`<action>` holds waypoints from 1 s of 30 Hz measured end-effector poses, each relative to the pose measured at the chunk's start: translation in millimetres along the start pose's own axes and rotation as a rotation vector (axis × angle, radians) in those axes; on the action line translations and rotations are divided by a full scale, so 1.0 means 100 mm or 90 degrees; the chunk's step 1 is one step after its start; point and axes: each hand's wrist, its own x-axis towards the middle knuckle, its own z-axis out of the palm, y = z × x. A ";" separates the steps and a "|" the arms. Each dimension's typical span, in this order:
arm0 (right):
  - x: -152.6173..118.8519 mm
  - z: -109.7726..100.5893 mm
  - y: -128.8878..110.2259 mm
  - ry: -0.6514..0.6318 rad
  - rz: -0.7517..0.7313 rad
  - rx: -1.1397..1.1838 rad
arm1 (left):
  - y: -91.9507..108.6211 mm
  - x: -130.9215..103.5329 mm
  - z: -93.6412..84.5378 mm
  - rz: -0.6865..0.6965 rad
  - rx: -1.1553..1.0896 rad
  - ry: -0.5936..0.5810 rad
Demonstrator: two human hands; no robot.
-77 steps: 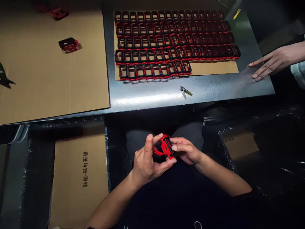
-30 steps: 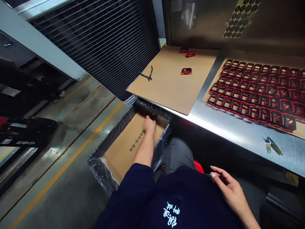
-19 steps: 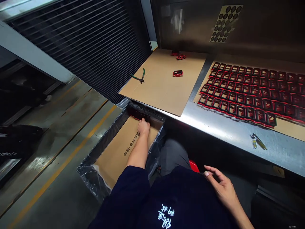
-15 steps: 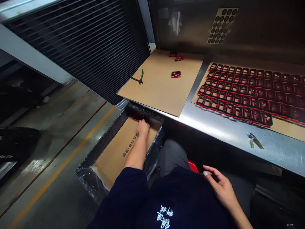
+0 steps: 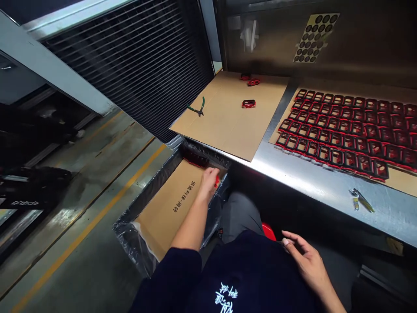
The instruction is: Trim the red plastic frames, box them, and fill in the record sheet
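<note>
My left hand (image 5: 209,181) is closed on a small red part (image 5: 217,181) over the right far corner of a plastic-lined box (image 5: 153,179). Inside that box lies a cardboard sheet (image 5: 169,195) with printed characters, and a row of dark red parts (image 5: 194,159) stands at its far end. Near my lap, to the right, my right hand (image 5: 304,254) is held with its fingers apart and nothing visible in it. Red and black frames (image 5: 339,134) lie in rows on the metal bench (image 5: 283,167).
Green-handled cutters (image 5: 199,111) and a few red parts (image 5: 249,104) lie on a cardboard sheet (image 5: 224,126) on the bench. A small metal tool (image 5: 362,201) rests near the bench's front edge. A slatted dark panel (image 5: 130,65) stands at the left.
My left hand has moved up and right from the row of parts, and a red part now shows in it. The whole view has shifted slightly. My right hand keeps its pose.
</note>
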 end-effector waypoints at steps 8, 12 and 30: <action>0.03 0.17 -0.45 0.010 -0.153 0.012 | 0.14 -1.45 1.12 0.022 -0.296 -0.440; -0.09 0.04 -0.56 0.065 -0.202 0.083 | 0.18 -1.60 1.16 0.015 -0.339 -0.610; -0.40 -0.18 -0.43 0.072 -0.334 0.069 | 0.11 -1.49 0.81 0.243 -0.177 -0.841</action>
